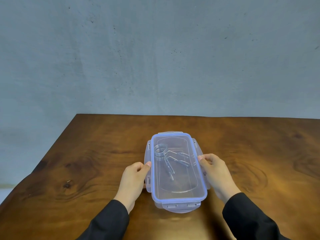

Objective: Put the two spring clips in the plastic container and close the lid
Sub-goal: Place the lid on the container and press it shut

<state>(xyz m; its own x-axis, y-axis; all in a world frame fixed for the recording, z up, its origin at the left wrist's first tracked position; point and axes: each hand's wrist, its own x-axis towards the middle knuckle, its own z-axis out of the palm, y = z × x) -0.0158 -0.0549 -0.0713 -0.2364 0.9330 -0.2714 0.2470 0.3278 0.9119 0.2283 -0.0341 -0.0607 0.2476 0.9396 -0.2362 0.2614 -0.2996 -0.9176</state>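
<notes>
A clear rectangular plastic container point(183, 193) with a blue-rimmed lid point(152, 170) stands on the wooden table, its lid lying on top. Through the lid I see metal spring clips point(164, 154), coils toward the far left and wire handles pointing toward me; they overlap, so I cannot separate them clearly. My left hand point(134, 181) rests on the left long side, thumb on the lid's edge over the side flap. Against the right long side, my right hand point(216, 172) presses its thumb on the rim. The side flaps and the two end flaps stick outward.
The brown wooden table point(86, 161) ends in a slanted left edge and meets a grey wall point(155, 58) at the back. Black sleeves cover both forearms at the bottom of the view.
</notes>
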